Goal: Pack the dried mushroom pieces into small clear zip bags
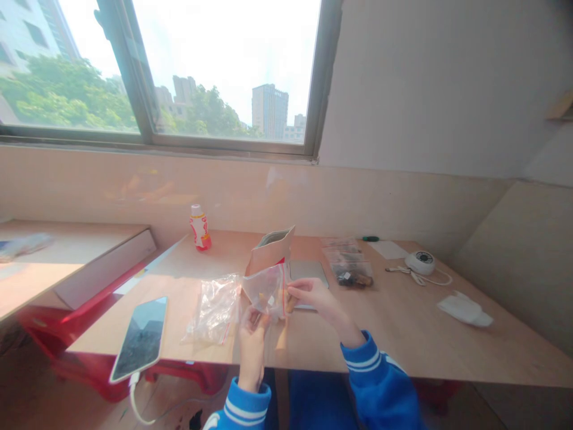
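My left hand [254, 334] is closed on the lower left side of a clear zip bag [264, 289] with a red strip along its right edge. Inside the bag lie a small white bit and some yellowish bits. At that red edge, my right hand [316, 295] is pinched on a small tan piece [290, 300]; its exact kind is unclear. Behind the bag stands a brown paper pouch [268, 251] with its top open. Left of my left hand, several clear plastic bags [215, 307] lie flat on the wooden table [380, 334].
A charging phone [142, 337] overhangs the table's front left edge. A red-and-white bottle [199, 228] stands at the back. Behind my right hand lie a silver flat object [308, 273] and bags with dark contents [351, 269]. A white fan [419, 261] and white pouch [465, 309] are right.
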Demonstrator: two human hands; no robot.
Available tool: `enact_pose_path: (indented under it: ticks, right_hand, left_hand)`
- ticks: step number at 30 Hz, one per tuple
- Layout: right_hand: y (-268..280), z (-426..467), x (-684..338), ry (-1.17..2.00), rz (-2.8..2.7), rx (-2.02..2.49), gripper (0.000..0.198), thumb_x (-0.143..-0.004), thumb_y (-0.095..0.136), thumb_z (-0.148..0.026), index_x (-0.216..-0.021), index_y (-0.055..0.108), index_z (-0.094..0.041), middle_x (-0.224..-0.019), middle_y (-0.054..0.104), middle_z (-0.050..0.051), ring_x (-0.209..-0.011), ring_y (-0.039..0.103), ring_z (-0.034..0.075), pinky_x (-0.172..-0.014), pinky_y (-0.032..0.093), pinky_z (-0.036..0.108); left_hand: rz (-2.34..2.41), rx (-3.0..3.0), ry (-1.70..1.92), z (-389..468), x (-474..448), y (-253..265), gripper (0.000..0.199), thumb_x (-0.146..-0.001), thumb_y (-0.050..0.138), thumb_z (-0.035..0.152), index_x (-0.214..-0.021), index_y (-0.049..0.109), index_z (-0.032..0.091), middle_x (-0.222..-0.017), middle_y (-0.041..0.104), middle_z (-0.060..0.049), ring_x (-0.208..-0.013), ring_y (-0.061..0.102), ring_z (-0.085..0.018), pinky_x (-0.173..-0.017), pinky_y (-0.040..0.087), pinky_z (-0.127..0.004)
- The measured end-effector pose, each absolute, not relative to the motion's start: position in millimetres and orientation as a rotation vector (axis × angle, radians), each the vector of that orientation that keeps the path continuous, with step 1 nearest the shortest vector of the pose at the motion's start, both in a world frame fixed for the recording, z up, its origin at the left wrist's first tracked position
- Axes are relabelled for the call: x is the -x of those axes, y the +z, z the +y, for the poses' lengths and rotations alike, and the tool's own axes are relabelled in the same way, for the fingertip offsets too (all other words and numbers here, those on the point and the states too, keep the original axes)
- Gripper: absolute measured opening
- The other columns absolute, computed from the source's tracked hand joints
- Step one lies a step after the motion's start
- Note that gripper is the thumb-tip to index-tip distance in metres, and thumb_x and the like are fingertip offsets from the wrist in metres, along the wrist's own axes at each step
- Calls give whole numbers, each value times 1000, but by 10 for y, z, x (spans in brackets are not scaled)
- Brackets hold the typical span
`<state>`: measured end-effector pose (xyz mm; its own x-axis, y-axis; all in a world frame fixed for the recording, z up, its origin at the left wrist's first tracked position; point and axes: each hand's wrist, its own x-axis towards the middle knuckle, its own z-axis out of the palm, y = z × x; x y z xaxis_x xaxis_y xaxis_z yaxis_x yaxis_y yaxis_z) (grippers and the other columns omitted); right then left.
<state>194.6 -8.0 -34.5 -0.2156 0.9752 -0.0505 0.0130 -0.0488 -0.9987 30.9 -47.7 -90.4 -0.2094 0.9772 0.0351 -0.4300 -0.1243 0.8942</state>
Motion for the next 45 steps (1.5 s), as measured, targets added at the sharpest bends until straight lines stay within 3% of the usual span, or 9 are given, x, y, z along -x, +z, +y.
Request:
enact_pose_path:
  ticks: [8,14,20,27,31,38,42,45]
  right_hand:
    - [-216,-158,-1949,1375,-1295,1124,43,-62,77,-46,-88,72,-12,-85,73,10,-76,68,20,-72,54,34]
    - [73,-137,-2008,1307,-1224,1029,38,-65,77,-42,-88,70,-13,-84,73,9,-73,70,20,-77,56,37]
    - [397,277,-1868,893,-1149,785,31,-73,71,-39,-93,67,-16,-92,72,6,-84,68,19,-85,53,36]
    - [607,486,-1706,311,-1769,993,20,-89,51,-30,-96,67,-22,-99,70,3,-95,63,17,-88,46,32]
    - [608,505,-1705,134,-1921,1082,20,-90,48,-23,-91,68,-22,-95,70,3,-93,61,18,-89,42,33]
    - [332,185,-1794,226,-1590,1005,22,-88,42,-19,-93,64,-22,-97,64,5,-97,58,18,-88,43,32]
    - [-260,-234,-1798,591,-1709,1192,23,-84,41,-16,-82,63,-21,-82,62,3,-79,59,18,-75,46,30]
    - [-689,-481,-1746,780,-1899,1244,20,-79,52,-16,-94,63,-22,-96,60,4,-92,57,20,-84,45,34]
  left_hand:
    - [908,-652,1647,-461,-350,-960,38,-66,74,30,-101,64,17,-105,68,-8,-104,61,-24,-95,45,-39]
    - [940,-535,1659,-444,-269,-1012,26,-70,72,24,-93,62,17,-95,68,-4,-96,64,-20,-96,46,-40]
    - [822,-356,1652,-459,-335,-978,23,-72,69,13,-91,60,19,-90,67,-2,-88,67,-15,-91,51,-32]
    - [877,-293,1656,-457,-400,-1034,28,-71,69,12,-95,60,22,-92,66,-1,-86,67,-14,-89,52,-30]
    - [852,-350,1647,-433,-380,-1095,29,-70,69,14,-97,60,20,-95,66,-3,-93,65,-16,-91,50,-30]
    - [827,-340,1655,-408,-298,-1037,38,-66,70,13,-102,61,20,-93,67,-2,-93,65,-18,-87,52,-30]
    - [823,-357,1631,-390,-245,-1033,38,-69,66,12,-106,61,19,-95,68,-4,-91,66,-19,-89,51,-32]
    - [895,-210,1631,-388,-236,-1076,27,-72,59,10,-98,61,18,-85,67,-3,-84,66,-17,-90,51,-33]
